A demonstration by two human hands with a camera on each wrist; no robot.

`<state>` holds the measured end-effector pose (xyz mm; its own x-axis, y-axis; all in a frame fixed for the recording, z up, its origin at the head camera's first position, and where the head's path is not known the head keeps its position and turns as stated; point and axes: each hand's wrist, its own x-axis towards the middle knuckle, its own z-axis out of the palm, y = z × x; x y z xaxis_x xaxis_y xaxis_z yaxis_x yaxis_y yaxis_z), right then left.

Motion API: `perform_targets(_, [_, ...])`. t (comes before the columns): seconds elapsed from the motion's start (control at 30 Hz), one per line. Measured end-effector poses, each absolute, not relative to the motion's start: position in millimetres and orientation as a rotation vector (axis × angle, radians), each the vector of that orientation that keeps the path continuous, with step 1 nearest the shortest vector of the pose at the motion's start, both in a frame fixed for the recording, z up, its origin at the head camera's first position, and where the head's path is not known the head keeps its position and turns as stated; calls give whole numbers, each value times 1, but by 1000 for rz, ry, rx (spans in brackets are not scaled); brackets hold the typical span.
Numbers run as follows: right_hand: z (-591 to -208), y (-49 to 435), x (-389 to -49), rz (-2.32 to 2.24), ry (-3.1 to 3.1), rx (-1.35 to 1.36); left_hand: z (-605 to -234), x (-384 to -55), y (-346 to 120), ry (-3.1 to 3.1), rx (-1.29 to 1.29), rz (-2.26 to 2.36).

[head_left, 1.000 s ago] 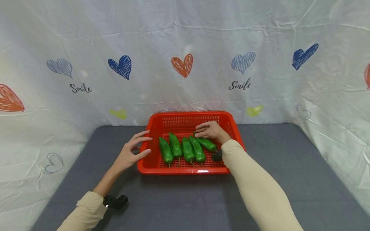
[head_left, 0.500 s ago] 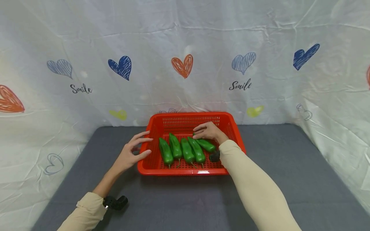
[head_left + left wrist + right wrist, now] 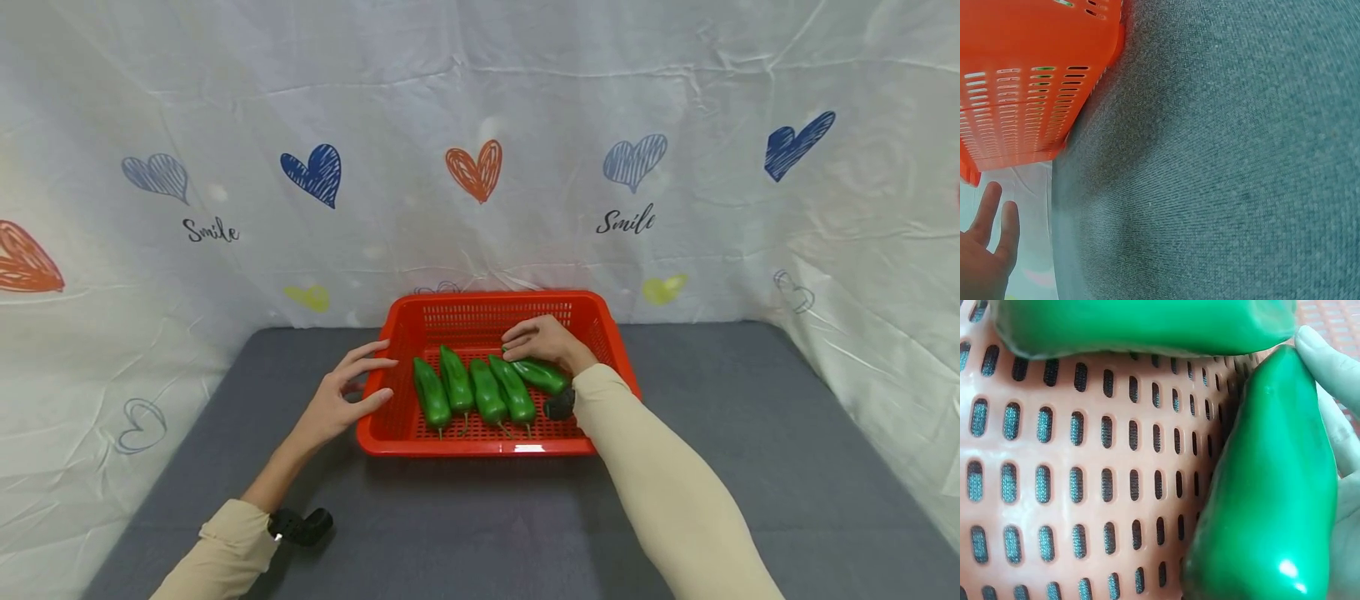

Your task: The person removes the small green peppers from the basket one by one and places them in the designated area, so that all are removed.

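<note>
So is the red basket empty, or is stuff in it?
Not empty: the red basket holds five green peppers. The head view shows four side by side and a fifth pepper under the right hand.

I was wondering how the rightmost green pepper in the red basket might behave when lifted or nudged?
The rightmost pepper would probably be somewhat slippery, since its smooth skin shows bright highlights. Nudged, it may roll in a curve, given its rounded, tapering body. It is likely fairly stiff, as no wrinkles or dents show.
</note>
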<state>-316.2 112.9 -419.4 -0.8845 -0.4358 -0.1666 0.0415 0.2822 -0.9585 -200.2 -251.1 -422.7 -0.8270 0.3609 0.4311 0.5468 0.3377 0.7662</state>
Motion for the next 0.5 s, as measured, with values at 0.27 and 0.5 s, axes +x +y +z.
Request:
perform_targets(0.27, [-416,113,-318,-1589,2204,-380,-423,-202,-251,-2407,-830,-1499])
perform_targets(0.5, [-413,113,-319,-1493,2314,-398,-423,-200,-251,-2410,-835,-1508])
